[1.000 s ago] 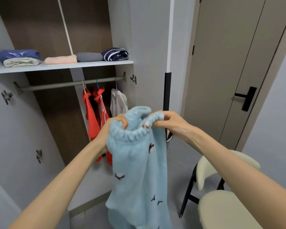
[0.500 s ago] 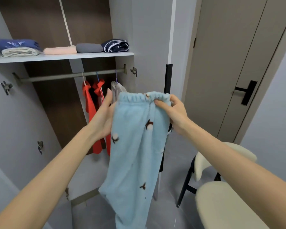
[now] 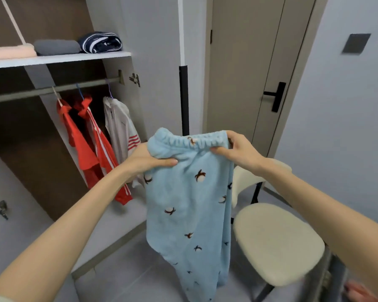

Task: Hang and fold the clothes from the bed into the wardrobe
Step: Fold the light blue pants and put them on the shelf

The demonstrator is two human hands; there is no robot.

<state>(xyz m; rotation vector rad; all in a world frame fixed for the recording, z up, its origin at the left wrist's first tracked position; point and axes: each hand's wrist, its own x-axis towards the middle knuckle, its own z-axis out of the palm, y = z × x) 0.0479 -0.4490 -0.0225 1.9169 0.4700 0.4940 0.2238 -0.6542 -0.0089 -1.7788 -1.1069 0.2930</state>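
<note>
Right, head view: both hands clamped on the pale blue fleece trousers with small dark motifs, held up in the air just right of the open grey wardrobe. Left hand pinches cloth just under the elastic waistband, right hand grips the waistband's other end. Hands apart, legs hang free. Judgement: level the waistband, pull it taut and match both legs before folding for the wardrobe's white shelf.
</note>
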